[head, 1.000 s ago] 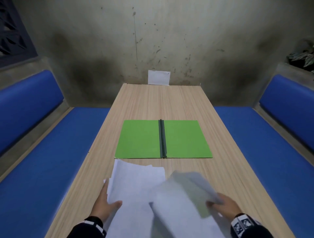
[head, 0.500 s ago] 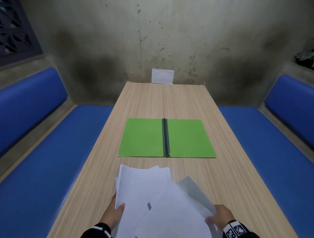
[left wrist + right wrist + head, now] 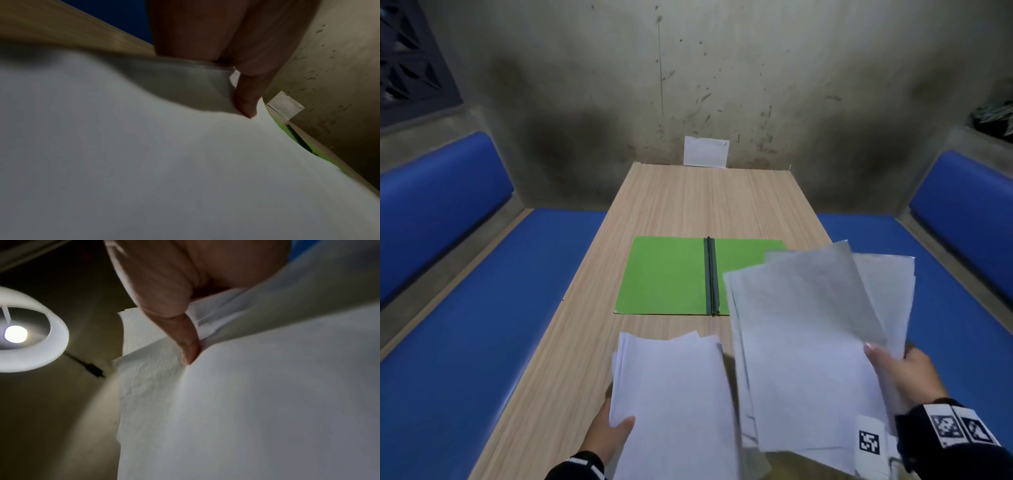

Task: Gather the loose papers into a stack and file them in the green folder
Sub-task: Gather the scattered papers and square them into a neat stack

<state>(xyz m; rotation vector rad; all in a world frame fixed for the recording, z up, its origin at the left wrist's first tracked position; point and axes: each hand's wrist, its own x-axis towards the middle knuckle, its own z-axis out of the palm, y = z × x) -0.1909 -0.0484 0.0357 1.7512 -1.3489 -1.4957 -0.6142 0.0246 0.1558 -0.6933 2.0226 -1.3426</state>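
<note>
The green folder [image 3: 667,274] lies open and flat in the middle of the wooden table [image 3: 688,205], its dark spine upward. My left hand [image 3: 609,435] grips the near left edge of a bundle of white papers [image 3: 671,394] low over the table's near end, thumb on top; the left wrist view shows the same papers [image 3: 144,162] under the thumb. My right hand [image 3: 904,370] holds a second, fanned bundle of white sheets [image 3: 808,342] raised and tilted, covering the folder's right corner. In the right wrist view the thumb pinches these sheets [image 3: 246,402].
Blue padded benches [image 3: 465,342] run along both sides of the table. A small white card [image 3: 705,151] leans on the stained wall at the table's far end. A lit lamp [image 3: 16,334] hangs overhead.
The right hand has lifted its sheets up and to the right, away from the left bundle, so they now overlap the folder's right half. The left hand keeps its grip.
</note>
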